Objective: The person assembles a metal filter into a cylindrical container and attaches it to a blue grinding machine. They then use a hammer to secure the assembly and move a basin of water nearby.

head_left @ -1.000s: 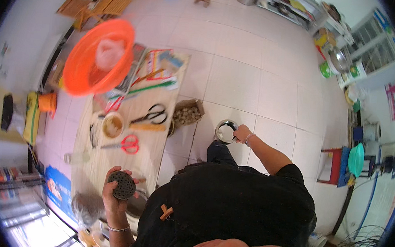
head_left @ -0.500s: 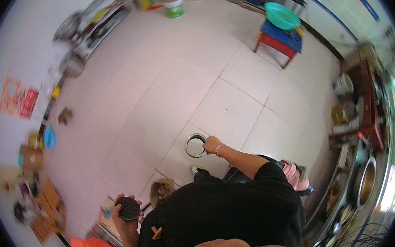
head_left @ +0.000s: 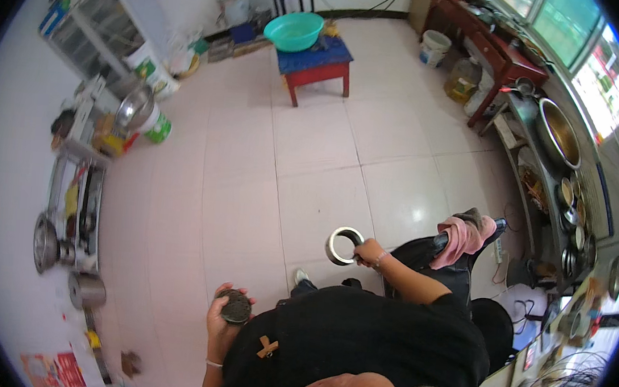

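Observation:
My left hand [head_left: 217, 326] is closed around a dark round disc [head_left: 235, 307] with a rough, pitted face, held close to my body at the left. Farther forward and to the right, my right hand [head_left: 371, 252] grips the edge of a shiny metal ring [head_left: 330, 249]. Floor shows through the ring's wide middle. Both things are held above the floor, well apart from each other. The fingertips of my right hand are partly hidden behind the ring's edge.
A red stool [head_left: 319, 76] with a blue top bears a turquoise basin [head_left: 294, 31]. Beside my right arm, a pink cloth [head_left: 458, 242] hangs over a black chair [head_left: 431, 265]. A metal shelf with a large bowl [head_left: 559, 133] lines the right. Pots [head_left: 87, 290] stand along the left wall.
My view has swung to the right, bringing the chair and shelf further in. Both hands still hold the same things; the ring has tilted, showing more of its inner wall.

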Tool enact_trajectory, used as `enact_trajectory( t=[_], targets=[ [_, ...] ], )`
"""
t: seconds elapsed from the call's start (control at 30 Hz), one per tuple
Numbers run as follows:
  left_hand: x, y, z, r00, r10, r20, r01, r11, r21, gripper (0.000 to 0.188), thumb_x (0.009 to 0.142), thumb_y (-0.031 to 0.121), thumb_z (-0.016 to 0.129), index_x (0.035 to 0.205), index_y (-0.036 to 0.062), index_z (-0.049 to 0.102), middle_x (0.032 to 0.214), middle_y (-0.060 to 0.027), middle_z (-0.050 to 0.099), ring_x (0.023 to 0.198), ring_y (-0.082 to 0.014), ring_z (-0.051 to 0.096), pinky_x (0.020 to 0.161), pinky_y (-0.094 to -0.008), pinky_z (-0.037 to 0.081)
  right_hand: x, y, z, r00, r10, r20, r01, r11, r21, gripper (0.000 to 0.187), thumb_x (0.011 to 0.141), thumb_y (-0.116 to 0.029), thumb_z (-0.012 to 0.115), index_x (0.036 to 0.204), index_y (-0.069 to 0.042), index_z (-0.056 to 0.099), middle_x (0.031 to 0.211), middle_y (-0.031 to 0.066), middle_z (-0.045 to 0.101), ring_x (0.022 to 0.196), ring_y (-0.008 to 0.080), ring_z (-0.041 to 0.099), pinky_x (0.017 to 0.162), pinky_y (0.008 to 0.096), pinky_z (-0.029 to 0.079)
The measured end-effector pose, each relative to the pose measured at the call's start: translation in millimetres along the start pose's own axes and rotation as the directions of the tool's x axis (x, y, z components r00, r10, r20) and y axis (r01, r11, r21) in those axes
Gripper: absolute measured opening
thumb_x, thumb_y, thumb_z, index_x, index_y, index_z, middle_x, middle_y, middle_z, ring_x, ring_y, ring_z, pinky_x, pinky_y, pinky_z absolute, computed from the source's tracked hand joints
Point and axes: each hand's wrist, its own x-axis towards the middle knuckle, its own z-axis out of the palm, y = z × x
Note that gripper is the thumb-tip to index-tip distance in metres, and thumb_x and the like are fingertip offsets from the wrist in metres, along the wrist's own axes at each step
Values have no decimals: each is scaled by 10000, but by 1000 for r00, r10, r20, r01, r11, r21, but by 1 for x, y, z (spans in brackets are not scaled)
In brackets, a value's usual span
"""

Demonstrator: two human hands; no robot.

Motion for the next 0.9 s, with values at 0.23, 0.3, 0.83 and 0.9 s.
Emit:
enact_trajectory(
  t=[0.23,0.3,0.83,0.9],
  targets=[
    [168,35,58,845,-420,331,389,908,157,301,897,336,429,1131,160,494,1003,-107,596,908,-341,592,713,-562,466,-65,-58,-11,970,-9,-243,77,959,272,221,733,-120,569,568,27,567,480,130,535,346,176,471,312,306,305],
    [194,15,99,725,-567,391,484,823,297,301,897,346,427,1124,162,498,994,-108,602,909,-346,592,720,-571,459,-72,-58,-13,949,-63,-310,147,955,256,248,714,-155,559,538,19,572,470,111,523,351,187,472,340,321,337],
    [100,-146,310,568,-644,512,-15,613,790,605,905,525,242,1107,46,554,1040,-126,607,971,-277,572,849,-448,466,-170,-10,-71,745,-327,-582,402,916,0,180,719,-153,549,678,17,595,568,150,606,564,263,628,556,377,485],
    [95,-164,322,518,-660,545,-54,611,790,614,909,526,242,1111,36,552,1052,-128,605,979,-278,570,860,-441,461,-178,7,-82,708,-313,-633,422,906,24,180,713,-150,543,690,21,592,580,154,607,572,273,626,561,384,482]
  ],
)
